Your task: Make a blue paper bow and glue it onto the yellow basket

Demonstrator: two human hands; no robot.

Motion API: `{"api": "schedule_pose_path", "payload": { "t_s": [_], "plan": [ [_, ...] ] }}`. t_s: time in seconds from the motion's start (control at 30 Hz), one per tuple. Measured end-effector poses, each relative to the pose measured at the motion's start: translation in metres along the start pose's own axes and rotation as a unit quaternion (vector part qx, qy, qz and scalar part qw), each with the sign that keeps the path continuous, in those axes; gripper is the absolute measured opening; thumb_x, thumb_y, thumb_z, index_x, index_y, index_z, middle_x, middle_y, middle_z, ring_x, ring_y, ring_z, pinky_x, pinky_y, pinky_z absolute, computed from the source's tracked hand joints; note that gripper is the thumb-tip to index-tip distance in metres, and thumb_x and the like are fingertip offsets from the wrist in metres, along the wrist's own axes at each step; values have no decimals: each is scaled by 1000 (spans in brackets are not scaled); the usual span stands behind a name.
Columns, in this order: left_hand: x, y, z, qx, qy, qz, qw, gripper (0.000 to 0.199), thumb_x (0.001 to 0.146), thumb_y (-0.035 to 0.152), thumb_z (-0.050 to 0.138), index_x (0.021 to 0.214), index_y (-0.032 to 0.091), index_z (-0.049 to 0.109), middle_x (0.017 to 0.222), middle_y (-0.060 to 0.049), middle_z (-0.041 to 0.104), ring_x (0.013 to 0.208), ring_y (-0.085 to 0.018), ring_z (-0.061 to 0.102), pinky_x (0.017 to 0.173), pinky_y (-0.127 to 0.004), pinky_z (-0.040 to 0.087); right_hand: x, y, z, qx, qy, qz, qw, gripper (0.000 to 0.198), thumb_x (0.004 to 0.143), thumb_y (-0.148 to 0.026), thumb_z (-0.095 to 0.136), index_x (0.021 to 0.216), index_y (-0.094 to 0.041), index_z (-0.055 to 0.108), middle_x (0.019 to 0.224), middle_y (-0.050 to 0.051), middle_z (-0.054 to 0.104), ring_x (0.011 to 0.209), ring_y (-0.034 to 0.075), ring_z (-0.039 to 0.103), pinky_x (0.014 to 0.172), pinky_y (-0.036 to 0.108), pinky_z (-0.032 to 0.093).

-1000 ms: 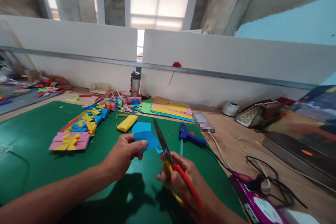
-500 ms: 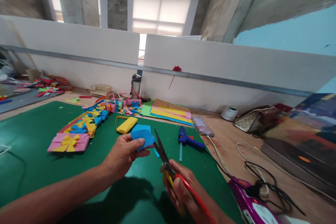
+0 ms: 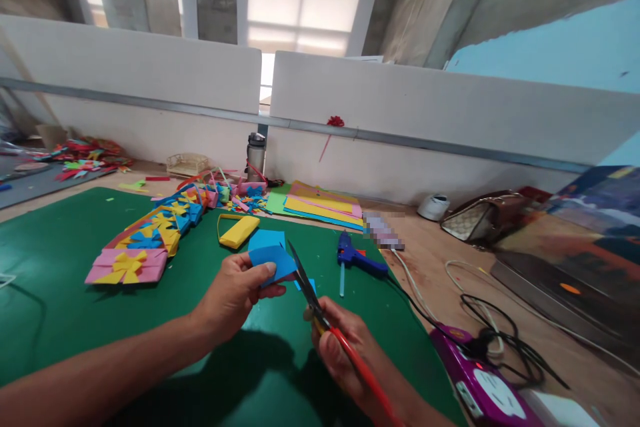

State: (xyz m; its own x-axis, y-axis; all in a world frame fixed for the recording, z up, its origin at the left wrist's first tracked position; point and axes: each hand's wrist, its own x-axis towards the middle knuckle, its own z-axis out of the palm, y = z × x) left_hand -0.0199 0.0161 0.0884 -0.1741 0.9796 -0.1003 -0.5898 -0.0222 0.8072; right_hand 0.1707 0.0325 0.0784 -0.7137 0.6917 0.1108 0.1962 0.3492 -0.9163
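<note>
Between thumb and fingers, my left hand (image 3: 235, 290) pinches a piece of blue paper (image 3: 274, 263) above the green mat (image 3: 210, 387). My right hand (image 3: 345, 343) grips scissors (image 3: 313, 300) with red and yellow handles. Their dark blades point up and to the left, at the right edge of the paper. Whether the blades bite into it, I cannot tell. Behind the held piece more blue paper (image 3: 269, 239) lies on the mat, partly covered. A yellow paper bag (image 3: 239, 232) with a thin handle rests just beyond my left hand.
A blue glue gun (image 3: 360, 259) lies right of the scissors, its cord running to a purple power strip (image 3: 480, 373). Paper bags with bows (image 3: 127, 265) line up at left. Coloured sheets (image 3: 320, 203), a steel bottle (image 3: 256, 157) and a handbag (image 3: 480, 217) stand farther back.
The view has tilted down slightly, so the background sits higher. The scissors have narrowed a little at the blue paper's right edge. Both hands keep their hold.
</note>
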Motion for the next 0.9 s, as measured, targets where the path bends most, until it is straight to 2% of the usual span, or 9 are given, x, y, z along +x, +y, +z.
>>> {"api": "schedule_pose_path", "payload": {
  "t_s": [0.17, 0.33, 0.5, 0.7, 0.9],
  "plan": [
    [0, -1, -1, 8, -3, 4, 1000, 27, 56, 21, 81, 76, 11, 66, 72, -4, 70, 68, -20, 68, 59, -28, 56, 1, -1, 0, -17, 8, 10, 1000, 62, 76, -76, 37, 92, -18, 50, 60, -6, 34, 46, 7, 24, 40, 21, 22],
    [1, -2, -3, 5, -13, 10, 1000, 24, 57, 23, 81, 72, 12, 66, 70, -3, 70, 69, -19, 68, 62, -28, 56, 3, -7, 1, -29, 23, -3, 999, 61, 76, -76, 38, 87, -17, 51, 63, -6, 35, 51, 8, 26, 45, 22, 25],
    [1, -3, -4, 8, -24, 13, 1000, 24, 60, 23, 80, 77, 12, 68, 76, -5, 71, 72, -19, 68, 62, -27, 55, 3, -12, 1, -42, 28, 8, 999, 62, 74, -78, 38, 82, -18, 51, 64, -5, 35, 53, 9, 27, 48, 23, 27],
    [1, -2, -4, 12, -18, 16, 1000, 25, 58, 23, 81, 76, 11, 68, 76, -6, 71, 71, -19, 68, 62, -27, 55, 2, -7, 1, -56, 37, 17, 998, 63, 74, -77, 38, 88, -17, 53, 67, -2, 40, 57, 11, 32, 50, 24, 30],
    [-1, -1, -2, 23, -18, 22, 999, 25, 59, 25, 80, 76, 11, 69, 76, -7, 71, 71, -19, 68, 64, -29, 55, 2, -9, 0, -49, 36, 16, 998, 62, 74, -76, 41, 85, -17, 54, 66, -3, 40, 55, 11, 32, 50, 24, 29]
  ]
}}
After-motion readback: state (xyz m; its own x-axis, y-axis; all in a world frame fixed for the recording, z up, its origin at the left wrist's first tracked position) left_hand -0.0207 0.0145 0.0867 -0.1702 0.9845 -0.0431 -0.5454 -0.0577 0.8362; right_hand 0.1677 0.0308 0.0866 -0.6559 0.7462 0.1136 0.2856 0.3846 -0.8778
